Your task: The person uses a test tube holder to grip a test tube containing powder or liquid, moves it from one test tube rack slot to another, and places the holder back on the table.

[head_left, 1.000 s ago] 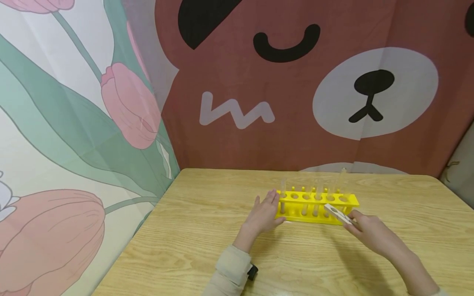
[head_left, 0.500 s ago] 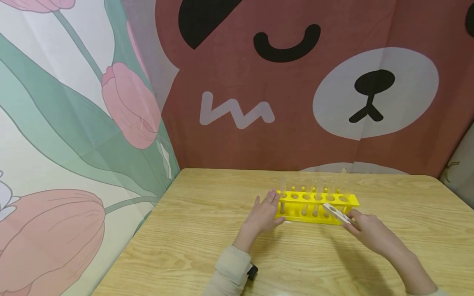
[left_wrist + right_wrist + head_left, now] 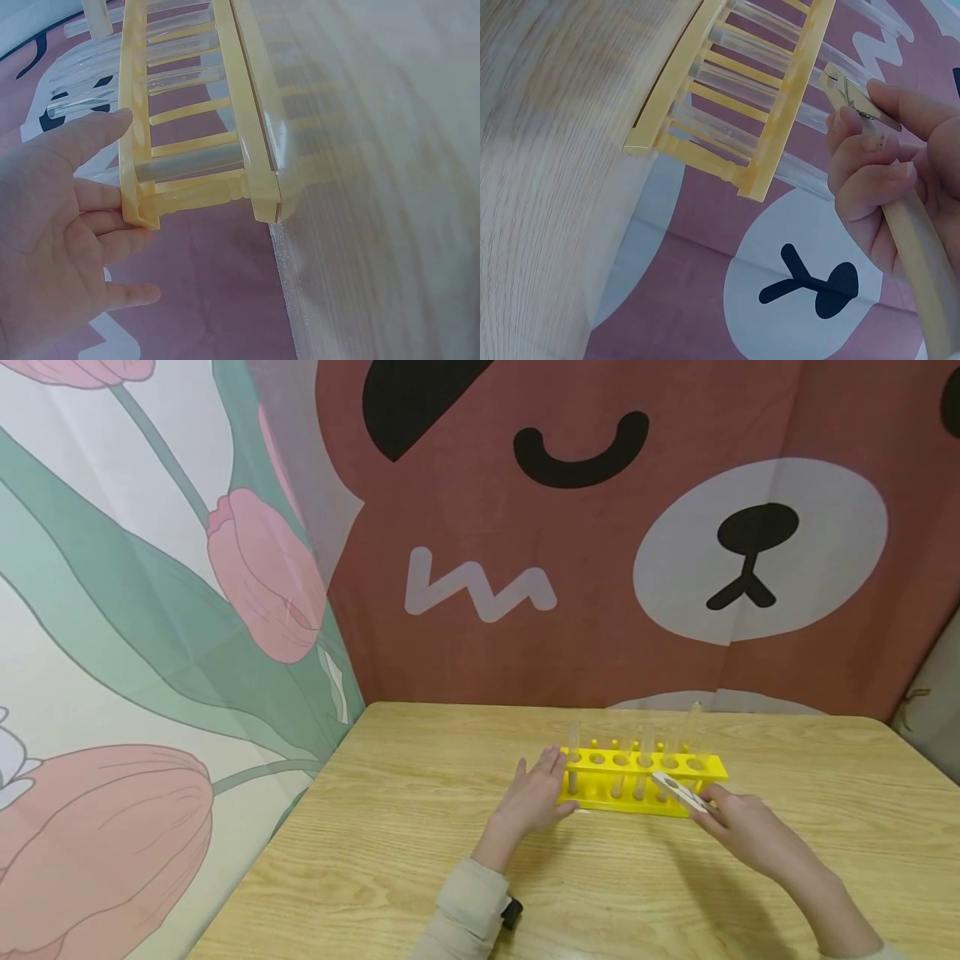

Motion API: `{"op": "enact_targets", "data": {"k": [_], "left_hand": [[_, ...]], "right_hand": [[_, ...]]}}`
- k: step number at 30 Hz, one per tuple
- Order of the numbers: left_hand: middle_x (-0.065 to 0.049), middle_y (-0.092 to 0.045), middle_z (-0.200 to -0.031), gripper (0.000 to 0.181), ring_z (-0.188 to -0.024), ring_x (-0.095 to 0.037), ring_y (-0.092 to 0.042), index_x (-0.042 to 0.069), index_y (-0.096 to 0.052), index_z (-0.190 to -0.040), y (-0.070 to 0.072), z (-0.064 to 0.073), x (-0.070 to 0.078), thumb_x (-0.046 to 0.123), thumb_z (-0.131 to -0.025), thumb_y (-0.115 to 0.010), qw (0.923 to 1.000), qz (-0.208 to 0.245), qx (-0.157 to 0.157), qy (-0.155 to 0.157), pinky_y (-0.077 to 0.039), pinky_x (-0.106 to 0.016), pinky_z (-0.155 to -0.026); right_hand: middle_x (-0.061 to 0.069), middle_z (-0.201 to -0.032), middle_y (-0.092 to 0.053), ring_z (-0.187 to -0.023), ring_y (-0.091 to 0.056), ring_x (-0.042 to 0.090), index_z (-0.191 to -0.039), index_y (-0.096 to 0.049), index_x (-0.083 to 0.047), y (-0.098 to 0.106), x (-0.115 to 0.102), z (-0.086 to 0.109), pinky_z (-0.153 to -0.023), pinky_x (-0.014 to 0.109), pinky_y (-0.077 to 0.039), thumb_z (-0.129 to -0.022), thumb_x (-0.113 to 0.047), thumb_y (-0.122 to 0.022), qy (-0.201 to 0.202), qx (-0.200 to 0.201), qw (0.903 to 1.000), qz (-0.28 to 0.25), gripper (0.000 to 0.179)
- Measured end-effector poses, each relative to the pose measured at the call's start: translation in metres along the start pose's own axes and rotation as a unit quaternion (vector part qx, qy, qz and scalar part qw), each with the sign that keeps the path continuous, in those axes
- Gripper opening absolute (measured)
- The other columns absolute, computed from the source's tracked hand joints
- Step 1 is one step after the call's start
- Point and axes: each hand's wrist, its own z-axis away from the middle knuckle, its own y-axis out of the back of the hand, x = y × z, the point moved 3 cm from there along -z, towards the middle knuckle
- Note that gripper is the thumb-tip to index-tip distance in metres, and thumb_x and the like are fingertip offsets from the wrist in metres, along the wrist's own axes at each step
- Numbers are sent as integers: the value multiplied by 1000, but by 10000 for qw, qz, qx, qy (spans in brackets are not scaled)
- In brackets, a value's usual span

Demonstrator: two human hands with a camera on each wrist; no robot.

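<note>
Bear-print cloth (image 3: 465, 652) behind, bench (image 3: 360, 860) below, and there's the yellow rack (image 3: 615, 770) on it, tubes (image 3: 716, 129) in its holes! Left hand (image 3: 531, 795) touches its left end, fingers outstretched; right hand (image 3: 750, 831) grips a wooden clamp (image 3: 911, 240) in curled fingers, its tip near the rack.

The right hand (image 3: 752, 833) partly hides the test-tube rack (image 3: 609, 770). Beside it, the right-wrist view crops the wooden test-tube clamp (image 3: 921, 266).

Past the far edge of the table (image 3: 337, 860), a reddish-brown bear-print cloth (image 3: 592, 539) is being displayed; beyond the left edge, a tulip-print cloth (image 3: 180, 577); past the far right corner, a greyish panel (image 3: 941, 685) is being glimpsed.
</note>
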Motion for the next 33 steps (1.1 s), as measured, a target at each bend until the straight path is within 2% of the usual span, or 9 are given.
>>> {"op": "enact_targets", "data": {"k": [33], "left_hand": [[-9, -19, -146, 74, -133, -18, -16, 2, -25, -141, 0, -1, 0, 46, -87, -51, 10000, 59, -12, 5, -23, -47, -101]], "right_hand": [[-2, -55, -39, -43, -30, 8, -93, -53, 7, -1, 1, -3, -38, 19, -27, -85, -8, -59, 96, 176, 9997, 162, 18]]}}
